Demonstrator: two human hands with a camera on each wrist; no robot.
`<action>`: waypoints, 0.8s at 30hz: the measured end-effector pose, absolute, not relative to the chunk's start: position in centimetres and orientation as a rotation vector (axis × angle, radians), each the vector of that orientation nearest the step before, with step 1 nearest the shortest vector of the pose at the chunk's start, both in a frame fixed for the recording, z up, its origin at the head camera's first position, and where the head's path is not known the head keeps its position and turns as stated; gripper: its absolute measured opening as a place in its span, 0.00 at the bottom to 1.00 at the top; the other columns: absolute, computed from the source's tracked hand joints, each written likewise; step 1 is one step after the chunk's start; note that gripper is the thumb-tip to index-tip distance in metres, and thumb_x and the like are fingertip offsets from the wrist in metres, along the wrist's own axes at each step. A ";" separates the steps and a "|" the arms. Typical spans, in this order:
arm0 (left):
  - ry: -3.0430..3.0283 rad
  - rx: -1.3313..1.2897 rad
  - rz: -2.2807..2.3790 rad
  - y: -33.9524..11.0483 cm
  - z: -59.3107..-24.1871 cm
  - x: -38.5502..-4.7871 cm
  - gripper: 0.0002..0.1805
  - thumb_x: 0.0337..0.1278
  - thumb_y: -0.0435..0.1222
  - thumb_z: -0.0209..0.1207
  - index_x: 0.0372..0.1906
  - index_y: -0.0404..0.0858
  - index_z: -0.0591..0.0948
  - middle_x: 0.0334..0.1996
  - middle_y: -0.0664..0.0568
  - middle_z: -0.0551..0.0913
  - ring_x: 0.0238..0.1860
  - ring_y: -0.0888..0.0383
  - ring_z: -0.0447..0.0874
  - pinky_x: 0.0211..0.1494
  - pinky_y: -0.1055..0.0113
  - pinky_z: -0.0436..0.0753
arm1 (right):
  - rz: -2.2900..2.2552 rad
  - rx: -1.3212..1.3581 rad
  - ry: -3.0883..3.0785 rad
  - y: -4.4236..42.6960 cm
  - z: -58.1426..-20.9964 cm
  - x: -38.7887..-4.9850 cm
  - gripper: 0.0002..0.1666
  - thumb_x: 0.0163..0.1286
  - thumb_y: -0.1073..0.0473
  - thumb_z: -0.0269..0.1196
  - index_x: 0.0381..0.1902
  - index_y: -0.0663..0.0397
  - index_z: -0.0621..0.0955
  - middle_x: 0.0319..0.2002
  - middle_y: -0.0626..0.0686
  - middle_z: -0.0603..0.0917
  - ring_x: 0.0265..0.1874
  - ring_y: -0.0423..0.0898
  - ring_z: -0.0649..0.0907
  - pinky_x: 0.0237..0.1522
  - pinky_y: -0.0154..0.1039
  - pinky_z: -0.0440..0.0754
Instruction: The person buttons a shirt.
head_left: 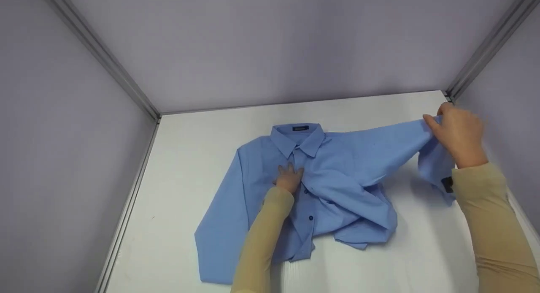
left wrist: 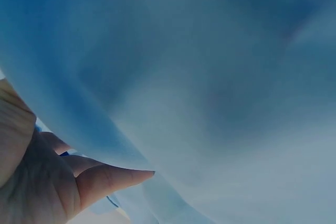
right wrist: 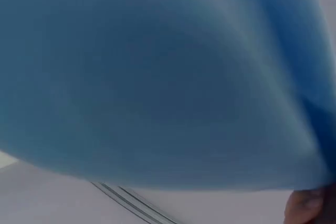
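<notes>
A blue long-sleeved button-up shirt lies front up on the white table, its collar toward the back wall. With fingers spread, my left hand presses on the chest beside the button placket. My right hand grips the sleeve on the right and holds it raised, stretched out to the side; the cuff end hangs below that hand. The lower right of the shirt body is bunched in folds. In the left wrist view, blue cloth covers most of the picture above the hand. Cloth likewise fills the right wrist view, with a fingertip at the corner.
The white table is bounded by grey panels at the back and both sides, with metal corner posts. The other sleeve slants down toward the table's front left.
</notes>
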State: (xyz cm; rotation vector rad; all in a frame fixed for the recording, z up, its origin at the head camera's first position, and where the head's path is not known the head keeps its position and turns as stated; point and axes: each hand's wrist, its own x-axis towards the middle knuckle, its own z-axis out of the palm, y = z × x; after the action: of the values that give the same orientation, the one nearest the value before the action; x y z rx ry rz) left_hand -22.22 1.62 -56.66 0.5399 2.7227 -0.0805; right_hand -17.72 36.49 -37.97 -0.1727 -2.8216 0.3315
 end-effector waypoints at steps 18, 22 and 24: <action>2.658 0.445 -0.122 1.8 -56.3 -22.0 0.38 0.55 0.24 0.50 0.67 0.56 0.53 0.66 0.45 0.50 0.62 0.37 0.49 0.39 0.47 0.75 | 0.549 0.392 -3.147 20.5 -52.1 -18.6 0.30 0.60 0.50 0.58 0.48 0.73 0.70 0.41 0.70 0.71 0.38 0.65 0.74 0.37 0.56 0.72; 2.717 0.461 -0.133 2.1 -59.4 -23.3 0.36 0.59 0.28 0.48 0.67 0.58 0.50 0.67 0.46 0.48 0.63 0.37 0.48 0.34 0.45 0.75 | 0.638 0.496 -3.252 16.5 -53.5 -18.7 0.40 0.57 0.44 0.60 0.55 0.71 0.66 0.48 0.71 0.69 0.45 0.65 0.72 0.43 0.56 0.70; 2.772 0.491 -0.133 2.1 -61.9 -24.1 0.36 0.59 0.30 0.50 0.68 0.57 0.50 0.66 0.46 0.49 0.62 0.37 0.49 0.34 0.44 0.75 | 0.647 0.457 -3.338 15.3 -54.2 -18.9 0.47 0.54 0.41 0.62 0.60 0.68 0.62 0.54 0.72 0.64 0.50 0.69 0.67 0.43 0.62 0.67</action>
State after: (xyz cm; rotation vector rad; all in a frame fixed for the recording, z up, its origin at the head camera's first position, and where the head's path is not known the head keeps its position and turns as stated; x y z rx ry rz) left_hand -24.13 2.07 -61.91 0.4907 2.7718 -0.1331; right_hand -18.93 15.30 -54.21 0.4567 -3.3378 0.6468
